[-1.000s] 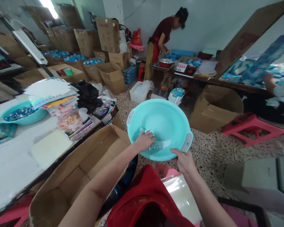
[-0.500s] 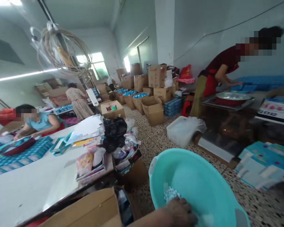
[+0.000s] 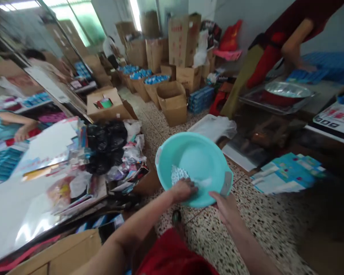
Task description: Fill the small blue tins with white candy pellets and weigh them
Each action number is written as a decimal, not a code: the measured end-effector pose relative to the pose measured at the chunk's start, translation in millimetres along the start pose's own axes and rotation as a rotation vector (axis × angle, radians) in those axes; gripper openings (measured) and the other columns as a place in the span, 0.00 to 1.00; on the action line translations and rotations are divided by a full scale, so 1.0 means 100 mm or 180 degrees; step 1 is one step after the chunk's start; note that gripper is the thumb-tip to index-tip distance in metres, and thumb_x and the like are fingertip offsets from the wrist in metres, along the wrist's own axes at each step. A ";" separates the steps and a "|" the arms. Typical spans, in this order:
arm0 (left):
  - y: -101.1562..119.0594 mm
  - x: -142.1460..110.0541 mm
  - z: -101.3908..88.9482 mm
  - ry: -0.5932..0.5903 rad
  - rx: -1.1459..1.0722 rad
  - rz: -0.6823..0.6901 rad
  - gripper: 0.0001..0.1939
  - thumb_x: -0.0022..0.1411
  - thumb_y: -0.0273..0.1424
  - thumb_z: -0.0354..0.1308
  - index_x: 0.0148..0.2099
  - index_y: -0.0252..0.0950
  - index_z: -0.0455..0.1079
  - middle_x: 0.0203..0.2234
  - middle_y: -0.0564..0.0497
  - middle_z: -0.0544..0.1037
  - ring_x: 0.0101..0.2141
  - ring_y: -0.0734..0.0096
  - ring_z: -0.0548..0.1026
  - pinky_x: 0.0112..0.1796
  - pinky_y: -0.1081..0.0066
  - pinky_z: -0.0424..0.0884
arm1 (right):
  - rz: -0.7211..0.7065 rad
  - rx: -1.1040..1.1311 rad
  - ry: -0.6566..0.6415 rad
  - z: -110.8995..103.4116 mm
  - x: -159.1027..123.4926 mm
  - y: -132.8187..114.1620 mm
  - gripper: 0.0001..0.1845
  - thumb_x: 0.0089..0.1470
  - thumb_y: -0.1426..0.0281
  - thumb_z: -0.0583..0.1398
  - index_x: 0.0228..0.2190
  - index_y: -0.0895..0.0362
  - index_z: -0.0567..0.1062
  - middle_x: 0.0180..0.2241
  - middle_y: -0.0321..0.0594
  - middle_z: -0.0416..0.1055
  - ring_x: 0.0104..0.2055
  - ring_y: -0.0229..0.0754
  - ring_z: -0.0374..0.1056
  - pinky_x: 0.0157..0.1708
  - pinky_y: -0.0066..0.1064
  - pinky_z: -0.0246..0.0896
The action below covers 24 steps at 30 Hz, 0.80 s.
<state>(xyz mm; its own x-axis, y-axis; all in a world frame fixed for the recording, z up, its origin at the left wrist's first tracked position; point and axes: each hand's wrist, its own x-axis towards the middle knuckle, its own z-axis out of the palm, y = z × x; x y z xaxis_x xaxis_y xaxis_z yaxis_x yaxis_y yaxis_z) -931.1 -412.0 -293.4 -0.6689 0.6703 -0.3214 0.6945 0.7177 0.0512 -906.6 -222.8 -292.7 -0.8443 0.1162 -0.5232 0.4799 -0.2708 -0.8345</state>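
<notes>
Though pale pieces [image 3: 178,173] lie heaped in the basin [image 3: 202,157], I judge work unfinished: right hand [image 3: 226,207] gripping basin; left hand [image 3: 184,190], hold unclear.

small pieces [image 3: 178,173]: in basin [image 3: 202,158], left side | sheets [image 3: 51,141]: on tabletop [image 3: 5,217], left of basin | carton [image 3: 174,114]: on floor [image 3: 232,236], behind basin | packaging [image 3: 289,173]: right of basin

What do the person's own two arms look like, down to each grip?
The left forearm and the right forearm show no sleeves, cables or markings. The left grip and the right grip wear no gloves; no watch or bracelet shows. Blur hides whether rings are worn. Red clothing appears between the arms.
</notes>
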 end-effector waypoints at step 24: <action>-5.89 2.00 -0.93 0.0357 0.0250 -0.1085 0.07 0.63 0.32 0.51 0.37 0.35 0.68 0.36 0.45 0.73 0.40 0.60 0.69 0.40 0.61 0.64 | 0.0196 -0.0158 -0.0628 3.63 4.72 -2.26 0.11 0.30 0.65 0.62 0.22 0.57 0.74 0.18 0.40 0.72 0.22 0.46 0.68 0.22 0.33 0.65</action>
<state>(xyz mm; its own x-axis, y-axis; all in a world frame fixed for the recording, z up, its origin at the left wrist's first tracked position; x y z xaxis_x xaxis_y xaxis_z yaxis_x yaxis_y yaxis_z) -1498.6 -682.5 -300.1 -0.8873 0.4148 -0.2015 0.4420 0.8896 -0.1152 -1500.4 -453.1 -288.2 -0.8410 -0.0897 -0.5336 0.5390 -0.2236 -0.8121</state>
